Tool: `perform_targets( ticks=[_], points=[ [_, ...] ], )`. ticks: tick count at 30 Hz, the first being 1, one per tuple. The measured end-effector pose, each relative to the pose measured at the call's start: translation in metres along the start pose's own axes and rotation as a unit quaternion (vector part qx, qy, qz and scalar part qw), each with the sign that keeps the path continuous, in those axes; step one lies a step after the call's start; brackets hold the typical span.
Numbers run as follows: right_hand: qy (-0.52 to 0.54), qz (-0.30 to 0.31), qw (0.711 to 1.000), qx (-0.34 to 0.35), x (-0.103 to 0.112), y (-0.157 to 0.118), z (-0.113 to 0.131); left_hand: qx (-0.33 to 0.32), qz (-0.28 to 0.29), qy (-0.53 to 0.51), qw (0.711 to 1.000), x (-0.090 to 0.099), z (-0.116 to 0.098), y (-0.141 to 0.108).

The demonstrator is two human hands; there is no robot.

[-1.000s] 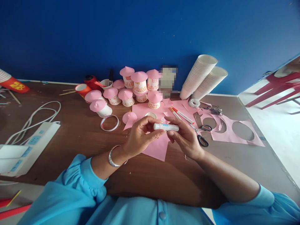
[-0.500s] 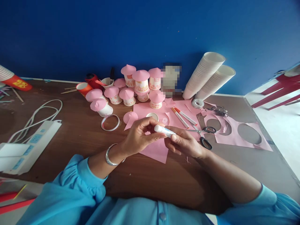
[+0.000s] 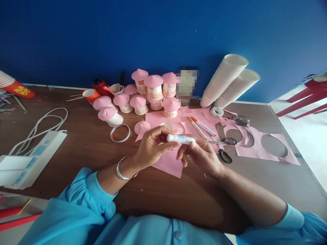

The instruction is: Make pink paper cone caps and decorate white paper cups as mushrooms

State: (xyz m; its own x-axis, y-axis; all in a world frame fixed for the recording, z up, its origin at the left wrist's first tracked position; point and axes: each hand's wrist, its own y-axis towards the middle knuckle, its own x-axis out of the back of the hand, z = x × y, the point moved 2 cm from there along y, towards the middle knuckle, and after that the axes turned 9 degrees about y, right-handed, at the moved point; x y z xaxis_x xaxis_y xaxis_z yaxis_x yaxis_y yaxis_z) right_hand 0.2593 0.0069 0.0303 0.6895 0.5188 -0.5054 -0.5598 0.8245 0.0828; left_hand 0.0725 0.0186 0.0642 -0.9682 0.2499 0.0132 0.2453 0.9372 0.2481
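Note:
Between my two hands is a white tube (image 3: 181,139) with a blue label, lying nearly level above pink paper (image 3: 168,165). Thumb and fingers of my left hand (image 3: 155,144) pinch its left end. My right hand (image 3: 204,154) grips the right end between thumb and fingers. Behind my left hand lie a pink paper cone (image 3: 141,128) and a white ring (image 3: 166,126). Two orange-and-white markers (image 3: 203,126) and black-handled scissors (image 3: 225,156) lie beyond and right of my right hand.
Several white cups with pink cone tops (image 3: 154,86) stand along the blue wall. Two tall cup stacks (image 3: 224,80) lean at the back right, near a tape roll (image 3: 216,112). A power strip (image 3: 38,160) with a cable lies left. Cut pink sheets (image 3: 255,149) lie right.
The tube has turned to lie more level, and its label shows more. My right hand's fingers have shifted on its end, while my left hand keeps its pinch.

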Motion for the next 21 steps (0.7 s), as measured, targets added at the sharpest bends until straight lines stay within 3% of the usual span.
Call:
perform_targets(
  ticks=[15, 21],
  points=[
    [0.096, -0.013, 0.991, -0.094, -0.009, 0.002, -0.009, -0.043, 0.016, 0.085, 0.995, 0.004, 0.001, -0.002],
    [0.120, -0.128, 0.984, -0.009, -0.003, 0.006, 0.003, -0.069, 0.030, 0.128, 0.989, 0.011, 0.003, -0.006]
  ],
)
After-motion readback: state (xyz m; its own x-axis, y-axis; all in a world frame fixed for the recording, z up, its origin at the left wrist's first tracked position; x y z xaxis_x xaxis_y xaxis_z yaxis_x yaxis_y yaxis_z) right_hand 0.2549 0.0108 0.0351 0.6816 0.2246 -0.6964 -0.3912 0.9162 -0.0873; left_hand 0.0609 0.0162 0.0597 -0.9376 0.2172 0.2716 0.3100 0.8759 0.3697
